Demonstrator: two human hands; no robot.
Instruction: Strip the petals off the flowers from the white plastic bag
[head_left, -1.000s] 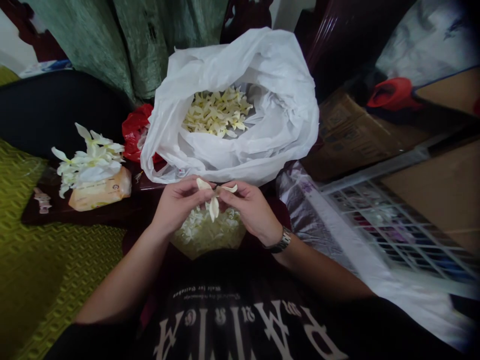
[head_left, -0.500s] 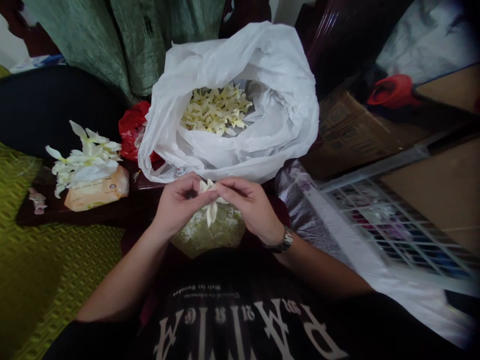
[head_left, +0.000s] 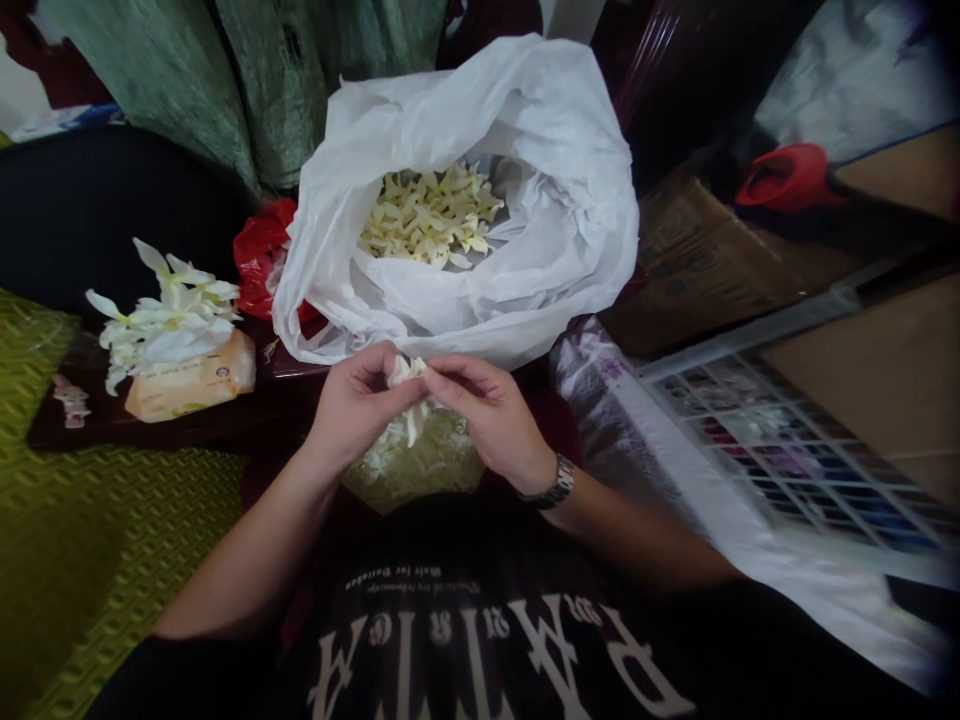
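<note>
A white flower (head_left: 412, 372) is pinched between my two hands, its petals showing above and below the fingers. My left hand (head_left: 358, 395) grips it from the left with thumb and fingers closed. From the right, my right hand (head_left: 491, 410) meets it with the fingertips pressed together; that wrist wears a metal watch. Just beneath my hands rests a clear container or bag of pale petals (head_left: 412, 470), partly covered by my hands and shirt. Beyond them a white plastic bag (head_left: 480, 300) lies wide open with many yellowish-white flowers (head_left: 431, 215) inside.
On the dark red bench at left, more white flowers (head_left: 169, 310) lie over a tissue pack (head_left: 195, 380), beside a small rabbit figure (head_left: 71, 402). A red plastic bag (head_left: 264, 260) touches the white one. At right are a cardboard box (head_left: 712, 260) and a white wire rack (head_left: 795, 450).
Both hands have shifted slightly left with the flower, whose petals are now turned and more bunched between the fingers. The view has moved a little.
</note>
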